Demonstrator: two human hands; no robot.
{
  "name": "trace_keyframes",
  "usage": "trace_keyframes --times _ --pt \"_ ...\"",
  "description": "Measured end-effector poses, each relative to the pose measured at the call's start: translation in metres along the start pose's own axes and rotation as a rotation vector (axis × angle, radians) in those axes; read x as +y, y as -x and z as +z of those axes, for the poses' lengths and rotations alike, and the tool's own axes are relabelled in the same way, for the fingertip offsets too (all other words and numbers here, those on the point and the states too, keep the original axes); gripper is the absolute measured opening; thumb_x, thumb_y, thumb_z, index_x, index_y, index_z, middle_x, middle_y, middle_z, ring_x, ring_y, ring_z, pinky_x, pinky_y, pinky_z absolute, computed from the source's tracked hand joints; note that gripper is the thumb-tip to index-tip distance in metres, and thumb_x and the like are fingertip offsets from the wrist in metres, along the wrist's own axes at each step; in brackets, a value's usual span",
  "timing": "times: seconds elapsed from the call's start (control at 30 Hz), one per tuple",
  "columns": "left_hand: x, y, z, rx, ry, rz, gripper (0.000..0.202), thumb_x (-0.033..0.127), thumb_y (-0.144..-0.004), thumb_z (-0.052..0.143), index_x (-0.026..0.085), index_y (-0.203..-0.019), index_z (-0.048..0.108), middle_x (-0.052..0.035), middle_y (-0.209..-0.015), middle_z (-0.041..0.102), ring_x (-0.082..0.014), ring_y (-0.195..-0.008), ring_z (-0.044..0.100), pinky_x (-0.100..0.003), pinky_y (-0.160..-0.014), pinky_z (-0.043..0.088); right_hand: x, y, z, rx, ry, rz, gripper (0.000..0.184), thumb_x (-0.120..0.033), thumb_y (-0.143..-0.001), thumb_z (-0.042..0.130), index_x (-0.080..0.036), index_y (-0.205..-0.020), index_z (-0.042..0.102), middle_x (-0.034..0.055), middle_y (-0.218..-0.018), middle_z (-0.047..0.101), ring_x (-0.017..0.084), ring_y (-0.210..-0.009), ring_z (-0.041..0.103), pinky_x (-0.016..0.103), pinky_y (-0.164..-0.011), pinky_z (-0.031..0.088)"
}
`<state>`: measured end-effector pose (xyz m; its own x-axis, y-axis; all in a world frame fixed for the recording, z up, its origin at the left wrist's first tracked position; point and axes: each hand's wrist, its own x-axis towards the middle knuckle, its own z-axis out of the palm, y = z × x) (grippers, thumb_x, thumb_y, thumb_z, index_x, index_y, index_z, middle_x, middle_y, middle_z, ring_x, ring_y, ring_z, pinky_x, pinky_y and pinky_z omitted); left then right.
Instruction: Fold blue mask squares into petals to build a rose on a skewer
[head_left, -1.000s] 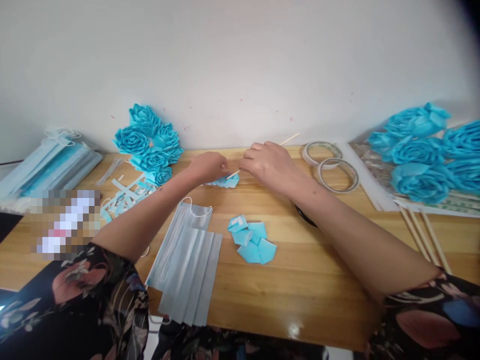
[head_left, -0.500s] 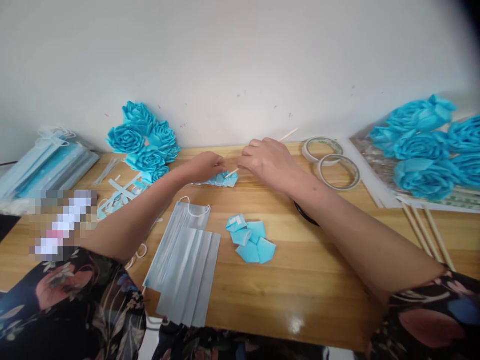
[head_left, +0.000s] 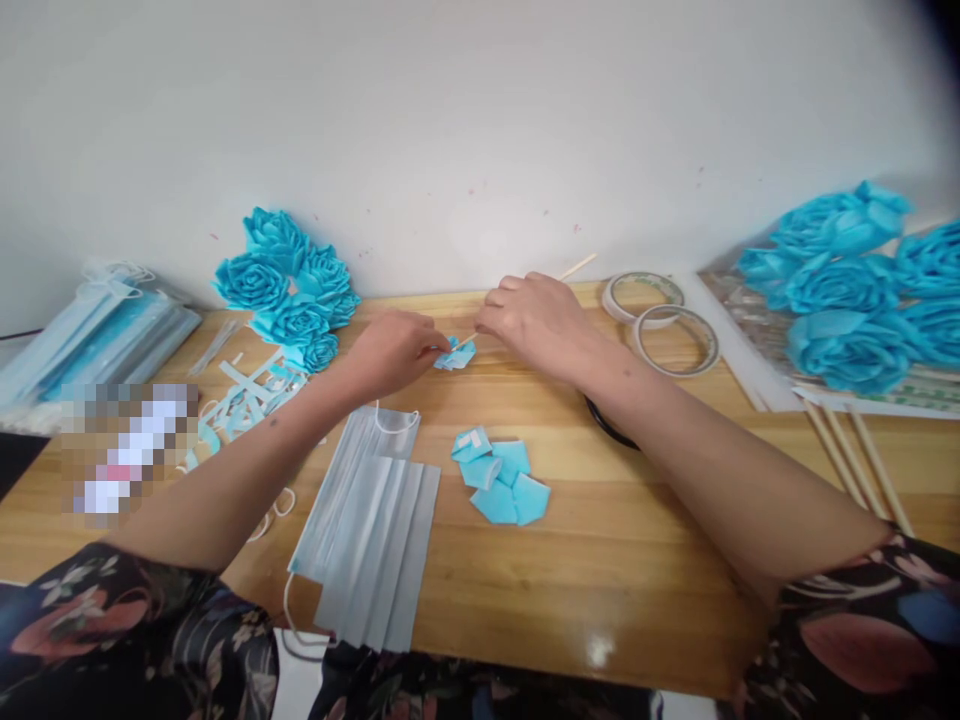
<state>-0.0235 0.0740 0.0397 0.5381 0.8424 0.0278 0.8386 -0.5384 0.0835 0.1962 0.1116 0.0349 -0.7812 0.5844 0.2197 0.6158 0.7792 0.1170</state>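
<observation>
My right hand [head_left: 529, 312] is closed round a thin wooden stick [head_left: 577, 266], which slants from upper right down to the left. A small light blue fabric flower piece [head_left: 456, 354] sits at the stick's lower end, above the wooden table. My left hand [head_left: 401, 350] pinches the left side of that piece between thumb and fingers; the fingertips partly cover it. Several folded blue petals [head_left: 510, 482] lie in an overlapping cluster nearer to me. To their left are two pleated light blue face masks [head_left: 375, 530], one partly over the other, with a white ear loop [head_left: 396, 424] showing.
Finished blue fabric roses [head_left: 292, 285] stand at the back left, and more roses [head_left: 847, 300] lie at the right. Two tape rolls [head_left: 676, 340] rest beyond my right forearm. Wooden sticks [head_left: 844, 450], cut strips [head_left: 255, 395] and a mask stack [head_left: 97, 330] line the sides.
My left hand has shifted slightly left and down, its fingers now pinching the blue piece's left edge. The piece looks shorter and more gathered at the stick. My right hand has hardly moved.
</observation>
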Motion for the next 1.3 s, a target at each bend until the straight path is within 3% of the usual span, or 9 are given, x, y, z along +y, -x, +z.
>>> trace_keyframes --times 0.17,0.5,0.8,1.13,1.3 --pt "-0.002 0.005 0.008 -0.017 -0.143 0.054 0.031 0.023 -0.091 0.049 0.021 -0.094 0.08 -0.0078 -0.074 0.067 -0.0209 -0.074 0.061 -0.032 -0.063 0.032 0.0 0.001 -0.002 -0.007 0.019 -0.004 0.025 -0.019 -0.097 0.046 -0.022 -0.096 0.071 0.0074 -0.09 0.072 0.024 -0.092 0.057 0.035 -0.068 0.03" --pt "0.004 -0.003 0.002 -0.111 -0.188 -0.007 0.029 0.02 -0.086 0.05 0.021 -0.082 0.078 -0.0083 -0.068 0.068 -0.0199 -0.069 0.06 -0.032 -0.07 0.034 0.001 0.0 0.003 0.02 -0.001 0.002 0.026 -0.026 -0.099 0.047 -0.021 -0.092 0.072 0.0061 -0.089 0.072 0.023 -0.089 0.058 0.034 -0.067 0.027" --pt "0.005 -0.012 -0.007 -0.162 -0.169 -0.016 0.029 0.021 -0.085 0.05 0.023 -0.073 0.076 -0.0059 -0.066 0.072 -0.0178 -0.063 0.061 -0.029 -0.065 0.031 0.017 0.005 -0.02 0.107 -0.067 0.12 0.027 -0.027 -0.099 0.046 -0.021 -0.097 0.073 0.0068 -0.098 0.073 0.021 -0.091 0.056 0.033 -0.07 0.028" --pt "-0.005 0.012 0.006 -0.041 -0.062 -0.018 0.033 0.023 -0.09 0.049 0.022 -0.108 0.078 -0.0081 -0.083 0.077 -0.02 -0.071 0.067 -0.028 -0.062 0.035 0.009 0.002 -0.017 -0.031 -0.022 0.113 0.028 -0.027 -0.099 0.046 -0.021 -0.093 0.073 0.0067 -0.096 0.073 0.022 -0.09 0.056 0.034 -0.068 0.026" --pt "-0.004 0.017 0.008 -0.004 -0.062 0.0 0.034 0.024 -0.093 0.049 0.021 -0.111 0.077 -0.0093 -0.082 0.077 -0.0193 -0.072 0.067 -0.028 -0.063 0.038 0.007 0.002 -0.019 -0.047 -0.027 0.093 0.027 -0.027 -0.099 0.048 -0.021 -0.09 0.073 0.0067 -0.096 0.073 0.021 -0.09 0.057 0.033 -0.067 0.025"
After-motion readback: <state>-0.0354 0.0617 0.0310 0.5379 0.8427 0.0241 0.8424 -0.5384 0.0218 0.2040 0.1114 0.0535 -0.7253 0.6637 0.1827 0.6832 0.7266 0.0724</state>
